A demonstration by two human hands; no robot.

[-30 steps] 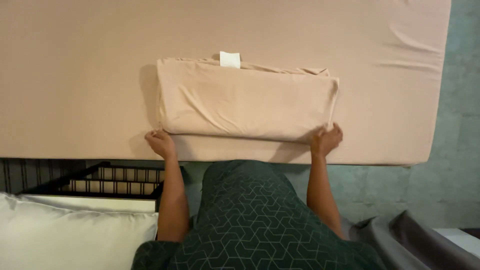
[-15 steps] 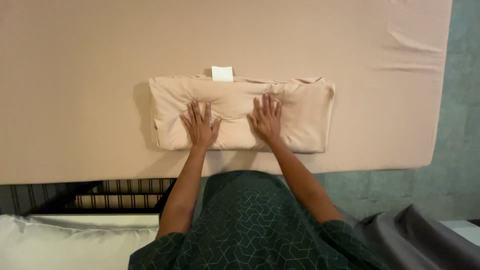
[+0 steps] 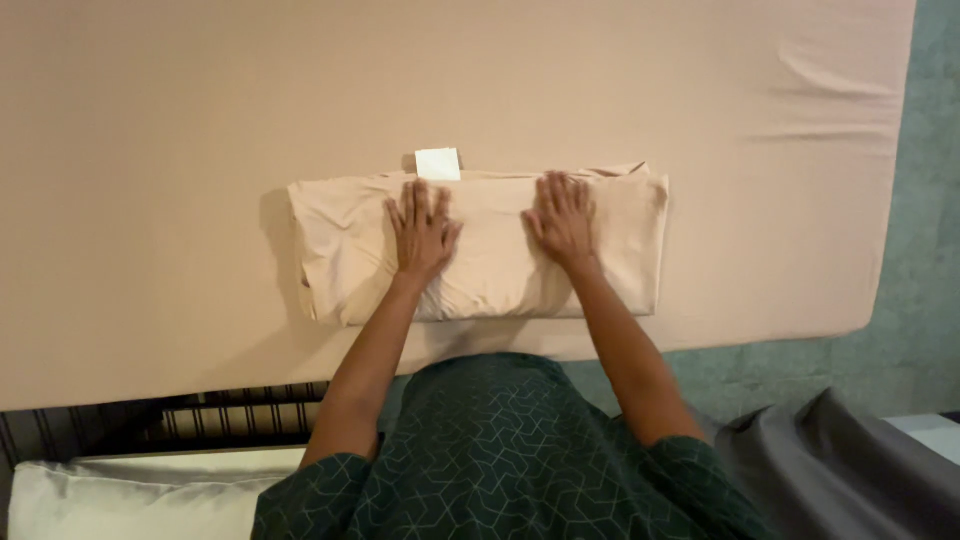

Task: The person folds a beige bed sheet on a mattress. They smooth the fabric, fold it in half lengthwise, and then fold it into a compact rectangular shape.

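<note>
A folded beige sheet (image 3: 480, 275) lies as a long rectangle on the beige-covered mattress (image 3: 200, 120), near its front edge. A small white tag (image 3: 438, 164) sticks out at the fold's far edge. My left hand (image 3: 422, 230) rests flat on the fold just below the tag, fingers spread. My right hand (image 3: 562, 218) presses flat on the fold's right half, fingers spread too. Neither hand holds anything.
A dark slatted bed frame (image 3: 200, 420) shows below the mattress edge at the left. A white pillow (image 3: 130, 495) lies at the bottom left. Grey fabric (image 3: 850, 470) is bunched at the bottom right, on a teal floor (image 3: 920, 300).
My hands left the fold's front corners, came onto its top, and have slid further toward the far edge. The folded sheet is now narrower front to back.
</note>
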